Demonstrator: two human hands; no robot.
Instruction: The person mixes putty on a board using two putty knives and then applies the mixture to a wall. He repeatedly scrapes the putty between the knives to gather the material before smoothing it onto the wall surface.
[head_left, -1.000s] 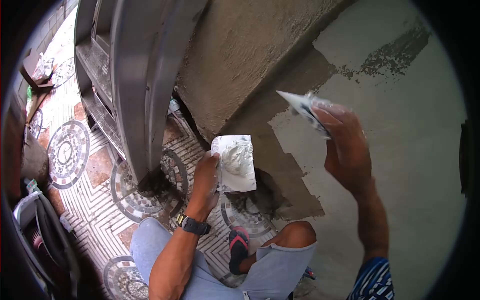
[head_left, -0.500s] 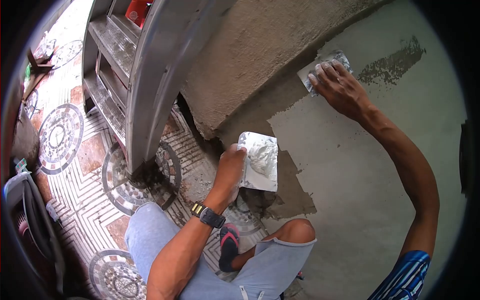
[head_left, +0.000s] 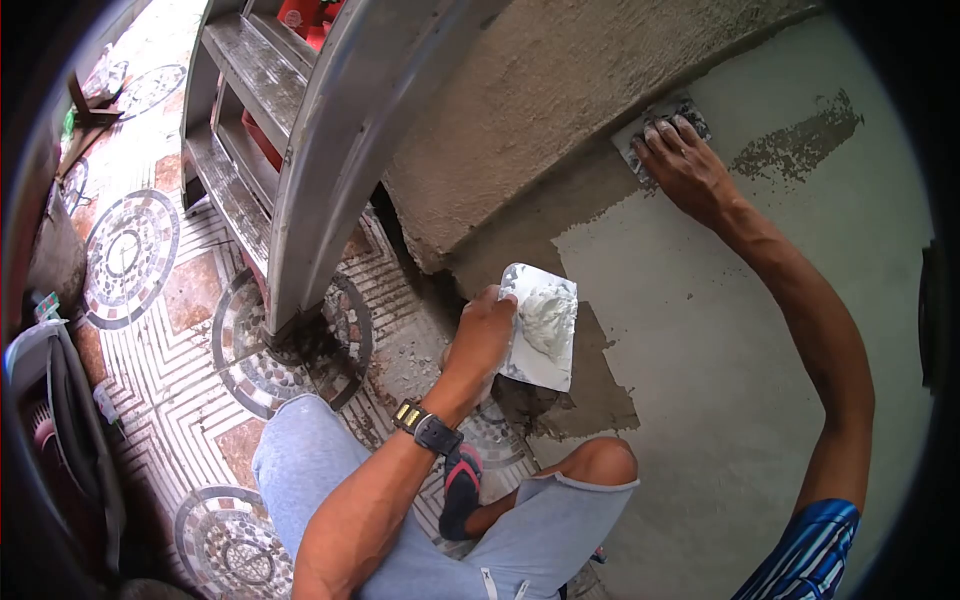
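My left hand (head_left: 484, 335) grips the edge of a flat white putty board (head_left: 537, 372), fingers closed round its left side. A thick heap of white putty (head_left: 548, 318) lies on it. Higher up and to the right, my right hand (head_left: 690, 172) presses a putty-smeared flat scraper (head_left: 627, 142) against the grey wall (head_left: 720, 340), fingertips bent over its back. Smooth pale grey coating covers much of this surface. A darker bare strip (head_left: 590, 200) runs along the rough concrete ledge, and a patchy dark area (head_left: 800, 140) shows right of my hand.
A metal staircase (head_left: 345, 150) rises at the upper left, with red objects (head_left: 300, 15) behind its steps. Rough concrete (head_left: 510, 120) borders the coated wall. Patterned tiles (head_left: 190, 300) cover the floor. A grey bag-like object (head_left: 70, 420) stands at the left edge.
The view has shifted slightly, so the stairs and floor sit further right. My right hand's scraper has moved a little closer to the concrete ledge. My left hand keeps holding the putty board.
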